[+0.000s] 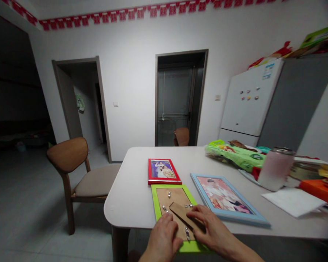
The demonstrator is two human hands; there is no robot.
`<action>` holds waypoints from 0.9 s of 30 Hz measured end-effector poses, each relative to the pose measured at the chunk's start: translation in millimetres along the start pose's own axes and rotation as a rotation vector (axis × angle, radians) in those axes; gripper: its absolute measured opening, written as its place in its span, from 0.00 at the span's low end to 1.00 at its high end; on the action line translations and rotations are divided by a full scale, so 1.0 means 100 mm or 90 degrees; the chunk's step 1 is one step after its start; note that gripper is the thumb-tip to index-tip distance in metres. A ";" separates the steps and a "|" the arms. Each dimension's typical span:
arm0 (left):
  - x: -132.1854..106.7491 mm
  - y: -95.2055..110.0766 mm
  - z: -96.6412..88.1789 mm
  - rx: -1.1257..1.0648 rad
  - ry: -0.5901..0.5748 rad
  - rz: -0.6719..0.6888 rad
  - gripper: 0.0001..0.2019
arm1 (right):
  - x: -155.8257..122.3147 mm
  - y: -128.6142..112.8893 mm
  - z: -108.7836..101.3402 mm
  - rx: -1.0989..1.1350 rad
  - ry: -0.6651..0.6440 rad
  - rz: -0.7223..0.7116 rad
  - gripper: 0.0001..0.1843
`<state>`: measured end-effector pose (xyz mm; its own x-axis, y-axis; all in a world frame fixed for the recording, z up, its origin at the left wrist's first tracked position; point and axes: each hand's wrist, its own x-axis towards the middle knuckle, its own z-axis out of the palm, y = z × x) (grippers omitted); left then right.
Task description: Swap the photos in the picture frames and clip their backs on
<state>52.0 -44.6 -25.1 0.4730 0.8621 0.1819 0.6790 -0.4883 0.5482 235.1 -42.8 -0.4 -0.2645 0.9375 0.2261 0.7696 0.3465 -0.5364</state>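
A green picture frame (155, 203) lies face down, its lower end sticking out past the table's front edge. Its brown backboard (164, 196) carries several small metal turn clips (187, 233) and a brown stand leg (180, 211), which slants across it. My left hand (164, 236) grips the frame's left side, fingertips by the left clip and thumb on the backboard. On the other side, my right hand (210, 227) holds the right edge, fingers bent over the stand leg near the right clip; its grip on the leg itself is partly hidden.
A red framed photo (164, 171) lies behind the green frame, a blue framed picture (226, 198) to its right. Farther right are a pink-white jar (277, 169), green packaging (235, 153), white paper (293, 202) and an orange box (321, 193). A wooden chair (71, 156) stands left of the table (125, 193).
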 end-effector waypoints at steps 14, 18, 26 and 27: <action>-0.05 -0.02 -0.14 0.021 0.040 0.004 0.15 | 0.06 0.11 0.20 -0.061 0.055 -0.033 0.16; -0.11 -0.04 -0.09 0.033 0.016 0.005 0.27 | 0.13 0.23 0.17 -0.104 0.118 0.026 0.18; -0.10 -0.10 -0.03 0.034 0.049 0.023 0.19 | 0.27 0.25 0.17 -0.221 0.062 0.040 0.17; -0.10 -0.11 -0.03 0.033 0.053 0.025 0.19 | 0.28 0.25 0.17 -0.219 0.055 0.035 0.17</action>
<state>38.3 -47.8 -30.5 0.4527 0.8497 0.2702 0.6904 -0.5258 0.4969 237.1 -7.6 -21.3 -0.1790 0.9432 0.2797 0.9360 0.2509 -0.2470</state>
